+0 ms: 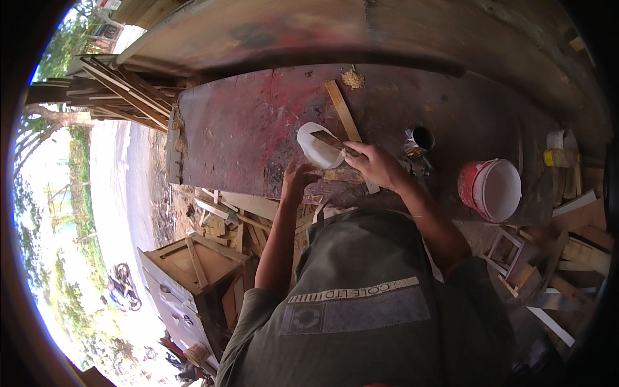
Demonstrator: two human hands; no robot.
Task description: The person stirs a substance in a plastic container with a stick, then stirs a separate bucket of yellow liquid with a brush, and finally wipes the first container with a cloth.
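My right hand (pixel 380 169) is closed round the handle of a putty knife (pixel 327 138). The knife's flat blade points to the left, over a white cut-open plastic container (pixel 308 135) on the table. Beside the container's near-left side is my left hand (pixel 300 177), its fingers slightly bent and apart, with nothing visible in them. A wooden strip (pixel 343 109) lies across the table just behind the knife and runs under my right hand. What the container holds is hard to make out.
On the stained table (pixel 225 129) a small tin can (pixel 412 148) and a red bucket (pixel 474 187) stand to the right. Sawdust (pixel 353 79) lies at the far edge. Stacked planks (pixel 122 93) jut out at left; wood scraps (pixel 238 222) fill the floor nearby.
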